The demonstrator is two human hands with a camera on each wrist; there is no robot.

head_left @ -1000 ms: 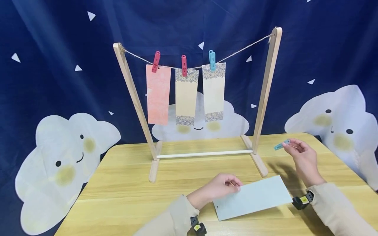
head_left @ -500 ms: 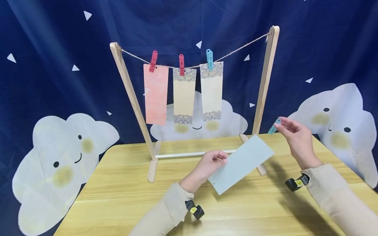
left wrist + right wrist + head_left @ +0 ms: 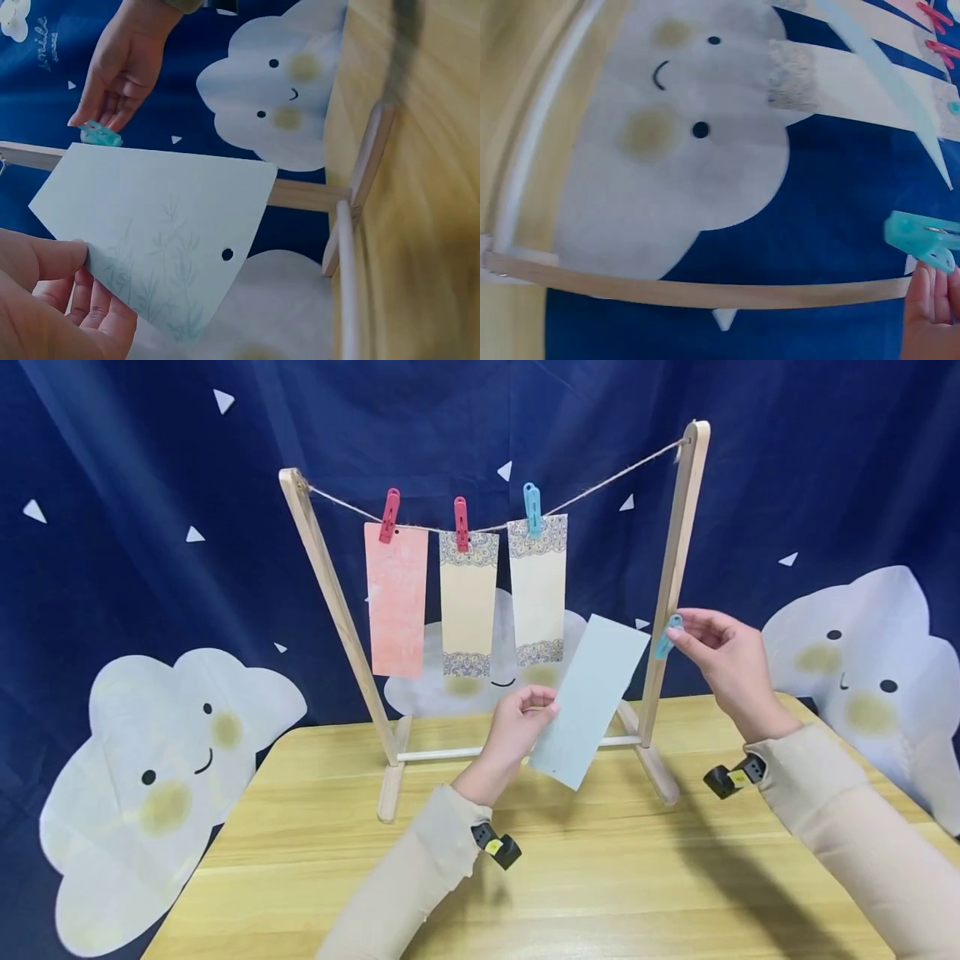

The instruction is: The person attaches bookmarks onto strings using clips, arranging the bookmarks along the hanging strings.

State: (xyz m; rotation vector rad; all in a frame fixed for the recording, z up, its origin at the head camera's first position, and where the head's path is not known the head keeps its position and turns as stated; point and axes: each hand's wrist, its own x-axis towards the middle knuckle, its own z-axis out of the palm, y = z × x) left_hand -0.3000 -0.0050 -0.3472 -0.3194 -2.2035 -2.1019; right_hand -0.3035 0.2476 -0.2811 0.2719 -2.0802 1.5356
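My left hand (image 3: 517, 731) pinches a pale blue paper bookmark (image 3: 592, 697) by its left long edge, holding it tilted above the table. Faint bamboo print and a punched hole show on the bookmark (image 3: 172, 217) in the left wrist view. To the right, my right hand (image 3: 731, 664) pinches a light blue clothespin (image 3: 669, 637) between thumb and fingers, in front of the rack's right post. Three bookmarks hang from the twine (image 3: 615, 485): a pink one (image 3: 397, 602), a beige one (image 3: 467, 606) and a white one (image 3: 538, 593) with patterned ends.
Two red clothespins (image 3: 390, 516) and a blue clothespin (image 3: 532, 510) grip the hung bookmarks. The wooden rack (image 3: 337, 610) stands on the table (image 3: 315, 860), its white crossbar (image 3: 442, 754) low between the feet. Behind hangs a dark blue curtain (image 3: 600, 410) with clouds.
My left hand has lifted the pale blue bookmark off low over the table and turned it more upright. My right hand has risen and moved left with the clothespin.
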